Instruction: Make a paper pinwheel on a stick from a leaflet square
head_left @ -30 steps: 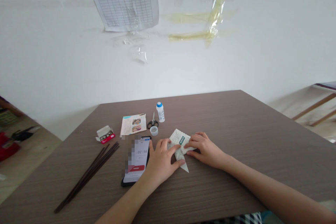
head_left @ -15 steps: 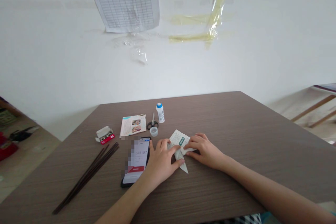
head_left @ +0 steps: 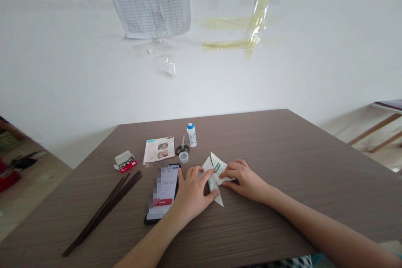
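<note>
A folded piece of printed paper [head_left: 216, 182] with a green label lies on the table between my hands. Its lower end comes to a point, and a narrow gap splits its upper part. My left hand [head_left: 193, 186] holds the left side down, thumb by the lower flap and index finger across the middle. From the right, my right hand [head_left: 241, 179] grips the edge with bent fingers. Just left of my left hand is a phone [head_left: 162, 201] showing a timer. My fingers cover parts of the paper.
Behind the phone lie a printed booklet [head_left: 153, 150], scissors [head_left: 182, 147] and a small clear cup [head_left: 184, 158]. A white bottle with a blue cap [head_left: 191, 136] stands farther back. To the left are an open small box [head_left: 125, 162] and several dark thin sticks [head_left: 103, 213].
The paper's upper part has split into two flaps, with a gap between them. Its lower tip has shifted slightly left. Both hands stay in nearly the same place.
</note>
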`<action>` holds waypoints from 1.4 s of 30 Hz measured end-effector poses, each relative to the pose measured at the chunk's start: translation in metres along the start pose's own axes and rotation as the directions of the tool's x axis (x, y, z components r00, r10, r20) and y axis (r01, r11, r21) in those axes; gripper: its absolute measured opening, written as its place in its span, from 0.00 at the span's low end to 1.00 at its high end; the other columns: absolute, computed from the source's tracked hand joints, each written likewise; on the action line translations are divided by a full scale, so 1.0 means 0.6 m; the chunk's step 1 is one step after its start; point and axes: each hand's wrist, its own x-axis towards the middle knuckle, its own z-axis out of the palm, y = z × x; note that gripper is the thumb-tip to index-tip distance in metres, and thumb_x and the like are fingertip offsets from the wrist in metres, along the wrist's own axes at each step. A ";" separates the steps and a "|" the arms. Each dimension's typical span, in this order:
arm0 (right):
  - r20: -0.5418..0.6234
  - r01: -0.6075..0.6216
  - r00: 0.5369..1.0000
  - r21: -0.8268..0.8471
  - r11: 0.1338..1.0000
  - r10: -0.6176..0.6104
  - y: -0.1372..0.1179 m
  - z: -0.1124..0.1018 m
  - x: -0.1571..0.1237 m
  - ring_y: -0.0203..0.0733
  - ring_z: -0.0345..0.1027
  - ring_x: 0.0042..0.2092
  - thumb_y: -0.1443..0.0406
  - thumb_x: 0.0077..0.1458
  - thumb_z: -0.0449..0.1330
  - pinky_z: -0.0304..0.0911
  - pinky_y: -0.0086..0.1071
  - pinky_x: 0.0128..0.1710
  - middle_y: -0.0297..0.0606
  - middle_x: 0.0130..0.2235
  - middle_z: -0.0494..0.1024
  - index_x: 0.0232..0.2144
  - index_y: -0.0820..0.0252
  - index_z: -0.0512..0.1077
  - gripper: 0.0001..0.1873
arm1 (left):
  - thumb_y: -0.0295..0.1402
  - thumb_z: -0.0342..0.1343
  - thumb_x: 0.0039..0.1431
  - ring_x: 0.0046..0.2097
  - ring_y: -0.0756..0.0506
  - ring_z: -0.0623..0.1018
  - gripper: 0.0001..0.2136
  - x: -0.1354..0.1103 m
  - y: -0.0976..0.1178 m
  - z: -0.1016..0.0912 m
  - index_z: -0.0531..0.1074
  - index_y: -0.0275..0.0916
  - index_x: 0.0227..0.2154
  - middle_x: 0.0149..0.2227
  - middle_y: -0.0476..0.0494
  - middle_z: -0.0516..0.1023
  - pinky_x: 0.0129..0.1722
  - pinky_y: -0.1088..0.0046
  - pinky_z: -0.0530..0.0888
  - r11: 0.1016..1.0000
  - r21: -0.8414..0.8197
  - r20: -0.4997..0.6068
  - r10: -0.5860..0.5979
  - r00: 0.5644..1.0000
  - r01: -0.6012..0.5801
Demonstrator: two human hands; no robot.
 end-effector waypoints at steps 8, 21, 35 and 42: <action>-0.005 0.006 1.000 -0.008 1.000 -0.006 -0.002 -0.002 0.000 0.61 0.91 0.58 0.62 0.82 0.73 0.79 0.60 0.76 0.46 0.52 0.95 0.59 0.47 0.97 0.12 | 0.41 0.78 0.78 0.80 0.20 0.82 0.30 0.002 0.001 0.002 0.86 0.53 0.78 0.74 0.30 0.87 0.88 0.12 0.62 1.000 -0.006 0.032 -0.015 0.999 0.015; -0.018 -0.005 1.000 0.029 1.000 0.006 -0.011 -0.008 -0.002 0.61 0.91 0.59 0.66 0.80 0.72 0.83 0.58 0.73 0.47 0.53 0.94 0.59 0.46 0.96 0.15 | 0.42 0.80 0.77 0.84 0.16 0.76 0.26 0.003 0.005 -0.005 0.91 0.53 0.74 0.79 0.27 0.83 0.88 0.08 0.57 1.000 0.007 0.035 0.004 0.999 -0.005; -0.022 0.012 1.000 0.009 1.000 -0.011 -0.006 -0.010 -0.002 0.61 0.92 0.63 0.67 0.77 0.75 0.81 0.58 0.77 0.45 0.60 0.97 0.58 0.40 0.96 0.16 | 0.41 0.78 0.78 0.89 0.15 0.71 0.28 0.011 -0.003 -0.001 0.87 0.53 0.76 0.84 0.34 0.83 0.87 0.02 0.53 0.999 -0.046 0.106 0.027 0.994 -0.023; -0.020 0.030 0.999 0.013 0.999 -0.030 -0.001 -0.007 -0.001 0.61 0.92 0.63 0.68 0.75 0.76 0.80 0.61 0.77 0.45 0.60 0.97 0.60 0.45 0.95 0.17 | 0.41 0.80 0.75 0.87 0.14 0.74 0.33 0.010 -0.008 0.007 0.85 0.57 0.80 0.82 0.36 0.85 0.88 0.05 0.54 0.998 -0.053 0.066 0.036 0.997 -0.032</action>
